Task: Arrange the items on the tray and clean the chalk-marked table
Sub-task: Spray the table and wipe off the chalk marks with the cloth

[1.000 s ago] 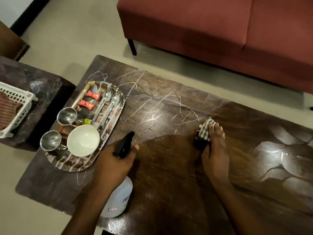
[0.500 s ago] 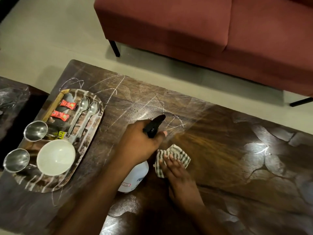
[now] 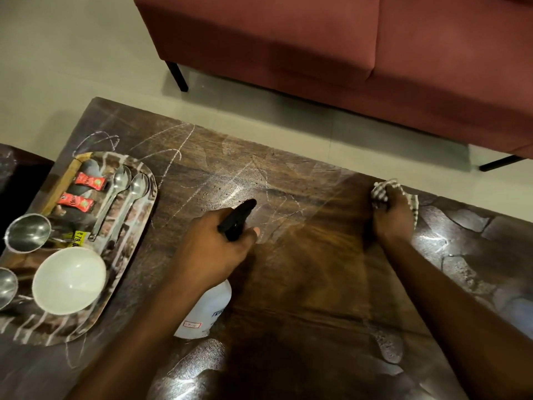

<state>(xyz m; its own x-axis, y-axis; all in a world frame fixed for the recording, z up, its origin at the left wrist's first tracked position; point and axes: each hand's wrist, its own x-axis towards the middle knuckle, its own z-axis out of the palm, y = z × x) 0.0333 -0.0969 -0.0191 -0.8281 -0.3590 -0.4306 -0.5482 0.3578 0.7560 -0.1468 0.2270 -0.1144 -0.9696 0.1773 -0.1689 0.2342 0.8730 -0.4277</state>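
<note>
Left hand (image 3: 215,246) grips spray bottle (image 3: 206,310); right hand (image 3: 392,217) presses cloth (image 3: 380,192).

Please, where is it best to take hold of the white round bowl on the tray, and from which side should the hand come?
Probably at the near-right rim of the white round bowl, coming from above. It sits upright and open-mouthed on the patterned tray, so a thumb can hook inside the rim. Steel cups crowd its left and far side; two steel spoons lie beyond it.

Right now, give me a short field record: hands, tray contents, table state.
left hand: grips spray bottle, nozzle toward chalk marks
right hand: presses checked cloth near far table edge
tray: white bowl, two steel cups, two spoons, two red sachets
table: chalk left and centre, wet droplets mid-table
</note>
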